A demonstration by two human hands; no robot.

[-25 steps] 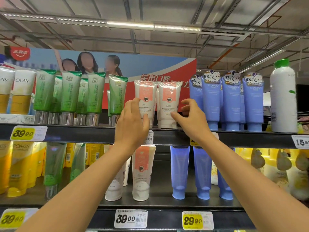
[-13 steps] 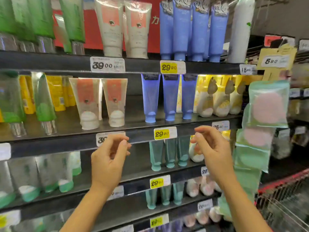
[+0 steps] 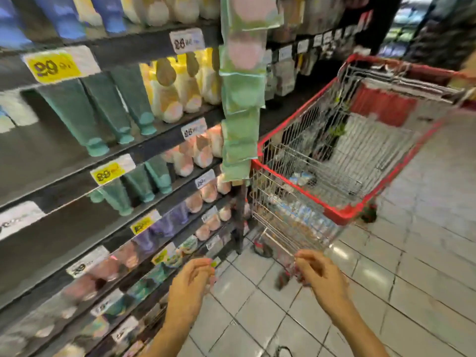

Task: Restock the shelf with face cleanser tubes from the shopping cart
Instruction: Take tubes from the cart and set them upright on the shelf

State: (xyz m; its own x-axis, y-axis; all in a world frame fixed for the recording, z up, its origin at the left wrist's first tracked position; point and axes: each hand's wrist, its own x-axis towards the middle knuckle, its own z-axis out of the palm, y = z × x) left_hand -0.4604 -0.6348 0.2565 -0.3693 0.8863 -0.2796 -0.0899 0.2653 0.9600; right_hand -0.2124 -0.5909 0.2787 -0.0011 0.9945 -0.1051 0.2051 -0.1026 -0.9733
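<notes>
Shopping cart (image 3: 296, 188) holds blurred pale blue-white packages (image 3: 304, 213).

- A yellow price tag (image 3: 52, 67) on a shelf edge (image 3: 128, 46), far above and left of the fingers (image 3: 202, 265) of the left hand (image 3: 188, 284), shows a large "29"; its smaller digits are blurred.
- A second yellow tag (image 3: 108, 172), on a lower shelf edge (image 3: 154, 152) nearer those fingers, also reads "29".
- A white tag (image 3: 85, 264), level with the fingers and to their left, ends in "9"; its first digit is unclear.
- The other white tags (image 3: 186, 42) above the fingers are too blurred to read with certainty.
</notes>
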